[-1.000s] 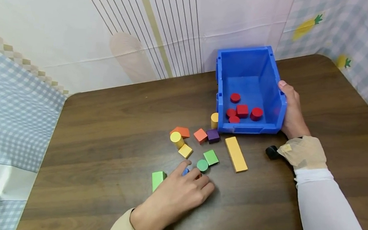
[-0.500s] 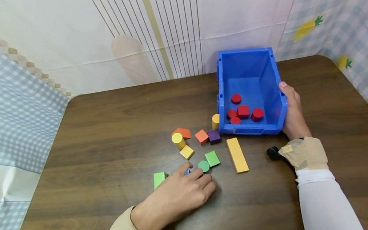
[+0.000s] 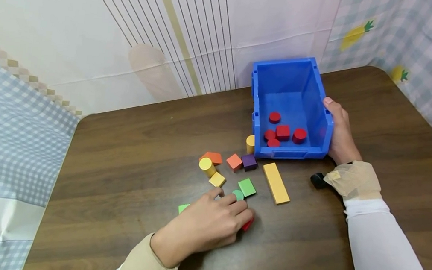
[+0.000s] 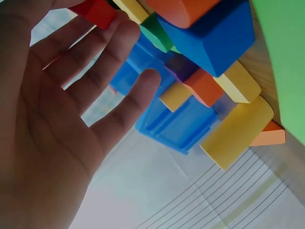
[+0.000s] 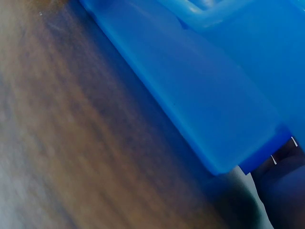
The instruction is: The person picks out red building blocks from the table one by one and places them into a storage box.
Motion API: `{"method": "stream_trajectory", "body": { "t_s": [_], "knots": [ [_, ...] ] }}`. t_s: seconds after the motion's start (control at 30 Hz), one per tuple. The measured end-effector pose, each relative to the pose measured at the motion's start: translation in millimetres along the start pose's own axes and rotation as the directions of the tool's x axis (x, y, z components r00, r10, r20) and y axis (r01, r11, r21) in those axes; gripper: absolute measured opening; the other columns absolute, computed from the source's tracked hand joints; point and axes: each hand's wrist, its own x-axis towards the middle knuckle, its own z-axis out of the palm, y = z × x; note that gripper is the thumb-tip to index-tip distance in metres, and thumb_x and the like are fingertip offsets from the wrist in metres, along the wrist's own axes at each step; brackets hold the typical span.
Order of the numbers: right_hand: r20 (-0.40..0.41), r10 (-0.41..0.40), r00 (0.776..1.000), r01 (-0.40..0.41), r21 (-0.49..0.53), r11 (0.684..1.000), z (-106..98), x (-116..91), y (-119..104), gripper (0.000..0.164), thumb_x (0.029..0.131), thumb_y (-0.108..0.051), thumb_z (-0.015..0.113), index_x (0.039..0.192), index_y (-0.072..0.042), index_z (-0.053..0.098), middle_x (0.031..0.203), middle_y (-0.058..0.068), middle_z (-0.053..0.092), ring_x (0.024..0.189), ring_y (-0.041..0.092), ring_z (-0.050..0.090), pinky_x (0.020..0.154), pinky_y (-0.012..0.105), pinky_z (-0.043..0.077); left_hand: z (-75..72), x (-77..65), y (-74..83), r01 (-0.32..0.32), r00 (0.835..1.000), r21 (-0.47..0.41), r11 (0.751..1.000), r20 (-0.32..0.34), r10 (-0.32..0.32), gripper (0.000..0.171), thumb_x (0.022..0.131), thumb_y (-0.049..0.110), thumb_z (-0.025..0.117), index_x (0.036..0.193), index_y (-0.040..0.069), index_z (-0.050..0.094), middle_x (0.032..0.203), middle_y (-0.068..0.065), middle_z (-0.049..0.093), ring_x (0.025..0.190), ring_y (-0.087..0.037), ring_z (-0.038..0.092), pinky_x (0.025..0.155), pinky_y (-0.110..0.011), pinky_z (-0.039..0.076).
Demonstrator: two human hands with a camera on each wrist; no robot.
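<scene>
My left hand [image 3: 206, 222] is low over the blocks at the table's middle, its thumb and forward fingertips pinching a red block [image 3: 247, 224]. In the left wrist view this red block [image 4: 97, 12] sits at the fingertips, while the other fingers are spread. Beyond those fingers are a blue block [image 4: 219, 40], an orange rounded block [image 4: 183, 9] and a yellow cylinder [image 4: 240, 133]. My right hand [image 3: 341, 133] grips the right side of a blue bin [image 3: 291, 153], thumb over its rim. Inside lie several red blocks [image 3: 283, 132]. The right wrist view shows mostly the bin's outer wall [image 5: 186, 90].
Around the left hand lie a green cylinder [image 3: 238, 195], a green block [image 3: 247, 187], a yellow cylinder [image 3: 207, 167] and a flat yellow block [image 3: 217, 179]. A long yellow block [image 3: 276, 183], a purple block [image 3: 249, 162] and an orange cube [image 3: 234, 162] lie before the bin.
My left hand has shifted slightly, and a red block now shows at its fingertips. The blue piece seen between the fingers is now mostly covered. My right hand stays on the bin.
</scene>
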Motion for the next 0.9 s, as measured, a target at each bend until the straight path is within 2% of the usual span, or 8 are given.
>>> {"method": "stream_trajectory", "body": {
  "t_s": [0.13, 0.37, 0.57, 0.9],
  "knots": [
    [-0.003, -0.005, 1.000, 0.005, -0.009, 1.000, 0.7, -0.1, 0.7, 0.076, 0.089, -0.061, 0.049, 0.152, -0.022, 0.033, 0.154, 0.007, 0.033, 0.136, 0.029, 0.032, 0.112, 0.057, 0.021, -1.5, -0.3, -5.4, 0.002, 1.000, 0.008, 1.000, -0.020, -0.002, 0.017, 0.087, 0.022, 0.049, 0.099, 0.023, 0.060, 0.088, 0.012, 0.057, 0.079, -0.008, 0.053, 0.078, -0.033, 0.045],
    [-0.005, 0.013, 1.000, -0.013, -0.007, 1.000, 1.0, -0.6, 2.3, 0.077, 0.089, -0.061, 0.050, 0.153, -0.022, 0.031, 0.155, 0.006, 0.031, 0.137, 0.029, 0.030, 0.113, 0.057, 0.021, -7.1, 1.5, -16.9, 0.020, 0.999, -0.006, 1.000, -0.041, -0.020, 0.029, 0.089, 0.027, 0.051, 0.115, 0.023, 0.064, 0.100, 0.009, 0.063, 0.087, -0.010, 0.058, 0.075, -0.033, 0.045],
    [-0.006, 0.011, 1.000, -0.011, -0.005, 1.000, 1.9, -0.2, 3.0, 0.077, 0.089, -0.061, 0.050, 0.153, -0.021, 0.032, 0.154, 0.007, 0.032, 0.137, 0.029, 0.031, 0.113, 0.056, 0.021, -12.7, 4.6, -21.6, 0.042, 0.997, -0.023, 0.999, -0.067, -0.044, 0.030, 0.089, 0.026, 0.051, 0.114, 0.021, 0.064, 0.097, 0.008, 0.062, 0.083, -0.009, 0.057, 0.070, -0.032, 0.044],
    [-0.005, 0.009, 1.000, -0.009, -0.003, 1.000, 0.7, -0.3, -0.2, 0.077, 0.090, -0.061, 0.049, 0.153, -0.021, 0.032, 0.154, 0.007, 0.032, 0.136, 0.029, 0.031, 0.112, 0.057, 0.021, -16.5, 6.5, -25.4, 0.057, 0.998, -0.063, 0.996, -0.037, -0.059, 0.035, 0.090, 0.031, 0.054, 0.124, 0.021, 0.061, 0.099, 0.008, 0.062, 0.084, -0.009, 0.057, 0.072, -0.031, 0.044]
  ]
}}
